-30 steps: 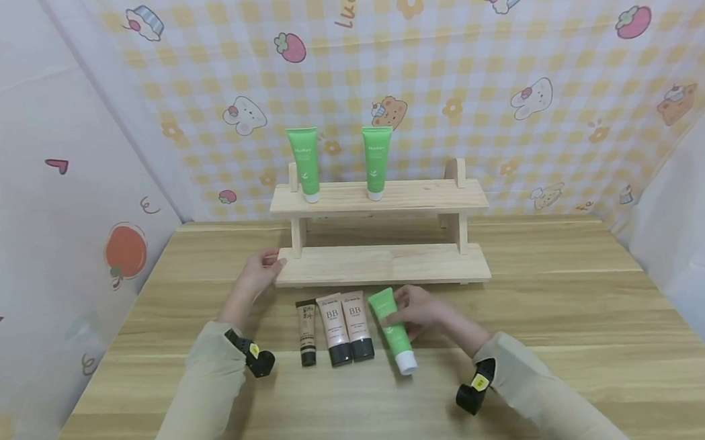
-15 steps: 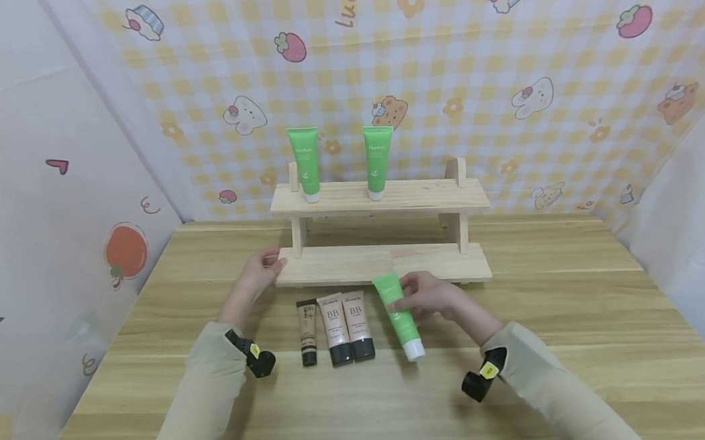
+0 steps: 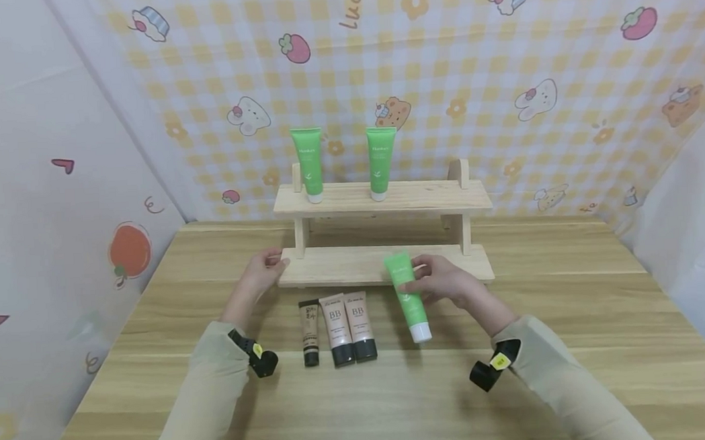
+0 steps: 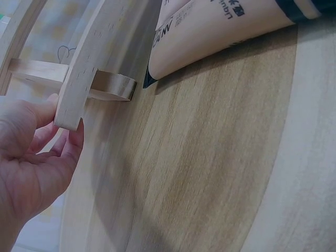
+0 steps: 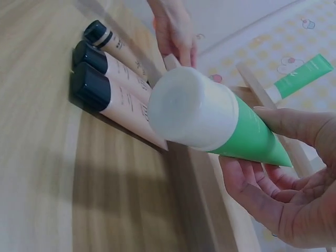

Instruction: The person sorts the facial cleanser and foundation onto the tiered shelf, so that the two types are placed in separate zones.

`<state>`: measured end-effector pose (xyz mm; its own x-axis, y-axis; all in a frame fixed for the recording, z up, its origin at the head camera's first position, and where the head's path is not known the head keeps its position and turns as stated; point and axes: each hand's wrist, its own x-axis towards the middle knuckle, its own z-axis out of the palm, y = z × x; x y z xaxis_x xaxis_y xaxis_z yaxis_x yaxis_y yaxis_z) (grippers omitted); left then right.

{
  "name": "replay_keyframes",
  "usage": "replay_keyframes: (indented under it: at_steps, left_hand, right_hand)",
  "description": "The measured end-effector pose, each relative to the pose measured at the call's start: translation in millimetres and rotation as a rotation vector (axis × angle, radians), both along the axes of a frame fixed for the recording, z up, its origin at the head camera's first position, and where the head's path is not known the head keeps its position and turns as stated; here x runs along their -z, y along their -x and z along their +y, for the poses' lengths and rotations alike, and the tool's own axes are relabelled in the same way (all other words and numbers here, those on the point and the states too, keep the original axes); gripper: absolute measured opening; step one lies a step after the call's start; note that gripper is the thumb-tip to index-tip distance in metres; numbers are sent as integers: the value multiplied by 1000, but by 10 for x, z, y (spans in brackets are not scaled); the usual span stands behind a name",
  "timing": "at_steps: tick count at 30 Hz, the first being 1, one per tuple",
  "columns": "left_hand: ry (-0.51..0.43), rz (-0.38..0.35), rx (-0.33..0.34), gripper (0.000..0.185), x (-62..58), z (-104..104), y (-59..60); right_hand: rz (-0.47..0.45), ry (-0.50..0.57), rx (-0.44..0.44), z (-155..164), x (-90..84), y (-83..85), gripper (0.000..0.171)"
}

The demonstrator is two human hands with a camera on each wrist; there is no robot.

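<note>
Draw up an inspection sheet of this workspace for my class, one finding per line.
Surface: light-brown wood-grain table.
Job's things: pale wooden two-tier shelf; two green white-capped tubes standing cap-down on its upper tier; third green white-capped tube, in hand; slim beige tube and two wider pinkish-beige tubes, black-capped, lying before the shelf.
Clutter: nothing seen.
Grippers: left hand grips the lower board's left end; right hand holds the third tube, cap away from the shelf.
Cables: nothing seen.
Surroundings: yellow-and-white checked cartoon-print cloth behind; white printed cloth at left.
</note>
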<state>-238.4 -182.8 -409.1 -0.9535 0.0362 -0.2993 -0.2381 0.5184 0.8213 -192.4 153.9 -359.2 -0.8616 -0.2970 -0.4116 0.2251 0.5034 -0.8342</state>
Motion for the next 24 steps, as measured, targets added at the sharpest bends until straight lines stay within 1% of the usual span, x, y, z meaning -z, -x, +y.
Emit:
replay_keyframes:
  at_steps: [4, 10, 15, 20, 24]
  left_hand:
    - [1, 3, -4, 53, 17, 3, 7]
    - [-1, 0, -9, 53, 27, -1, 17]
    - [7, 1, -11, 53, 27, 2, 9]
    - [12, -2, -4, 53, 30, -3, 6]
    - [28, 11, 12, 53, 33, -6, 22]
  right_hand:
    - [9, 17, 2, 41, -53, 24, 62]
    - [30, 17, 14, 112, -150, 71, 68]
    - [49, 18, 17, 175, -208, 119, 69]
    - [83, 12, 12, 221, -267, 171, 66]
    - [98, 26, 23, 251, -315, 201, 63]
